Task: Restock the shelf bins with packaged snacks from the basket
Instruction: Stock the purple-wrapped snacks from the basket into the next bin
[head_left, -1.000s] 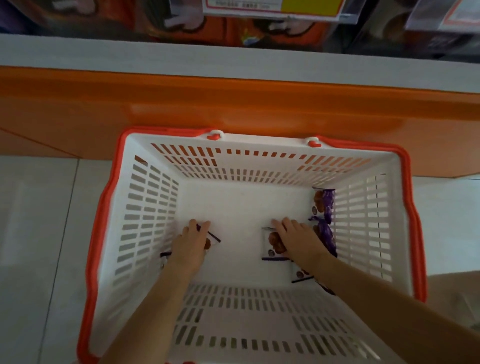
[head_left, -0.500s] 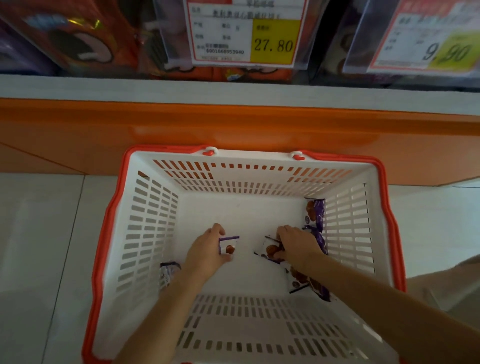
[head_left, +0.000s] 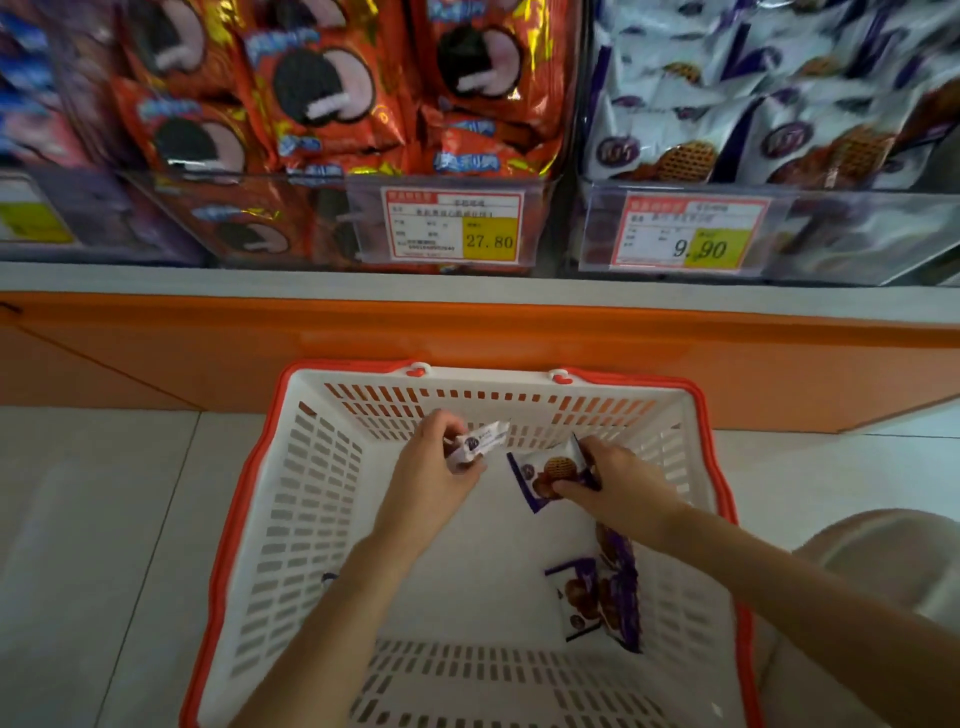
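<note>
A white basket with an orange rim (head_left: 244, 499) stands on the floor below the shelf. My left hand (head_left: 431, 478) grips a small white snack packet (head_left: 478, 441) above the basket's middle. My right hand (head_left: 618, 488) pinches a white and purple cookie packet (head_left: 545, 475) beside it. Two or three similar packets (head_left: 597, 603) lie against the basket's right wall. Above, a clear bin (head_left: 769, 228) holds the same white and purple packets, priced 9.90.
A clear bin of orange sandwich-cookie packs (head_left: 332, 104) with a 27.80 tag sits left of the white-packet bin. An orange shelf base (head_left: 467, 343) runs behind the basket. Grey floor tiles (head_left: 93, 519) lie on both sides. My knee (head_left: 883, 561) shows at right.
Both hands picked a packet off the basket floor and lifted it upward. The view has tilted up, bringing the shelf bins and price tags into sight.
</note>
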